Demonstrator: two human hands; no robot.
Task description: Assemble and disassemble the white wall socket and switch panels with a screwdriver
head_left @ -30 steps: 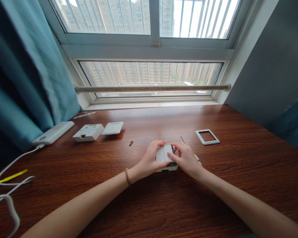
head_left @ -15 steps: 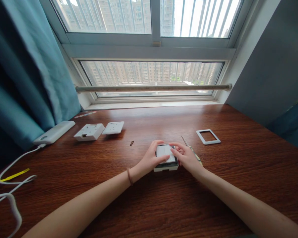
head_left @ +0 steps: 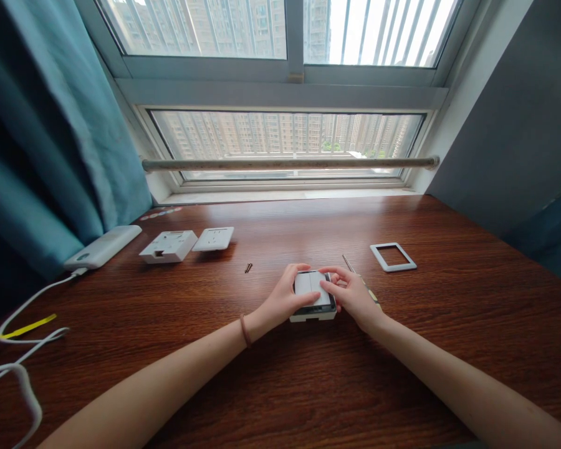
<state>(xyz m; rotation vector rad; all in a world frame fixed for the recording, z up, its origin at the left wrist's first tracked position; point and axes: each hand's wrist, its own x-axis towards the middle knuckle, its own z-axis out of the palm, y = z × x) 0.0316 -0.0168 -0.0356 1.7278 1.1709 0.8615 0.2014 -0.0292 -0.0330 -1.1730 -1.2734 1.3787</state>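
A white two-panel wall switch (head_left: 311, 282) with a dark inner frame rests on a white mounting box (head_left: 313, 317) near the middle of the table. My left hand (head_left: 287, 294) grips it from the left, thumb lying across the front part of the panels and fingers at the far left corner. From the right, my right hand (head_left: 353, 295) holds the same switch, its thumb on the right panel and fingers curled at the far right edge. A screwdriver (head_left: 350, 264) lies partly hidden beyond my right hand.
Small screws (head_left: 248, 268) lie left of my hands. Farther left are another white box (head_left: 168, 247), a socket plate (head_left: 214, 239) and a white power bank (head_left: 103, 247) with a cable (head_left: 32, 305). A white square frame (head_left: 393, 267) lies at right. A yellow strip (head_left: 28, 327) sits at far left.
The view has tilted very slightly. Both hands keep nearly the same hold on the switch; the right thumb has shifted a little on the panel.
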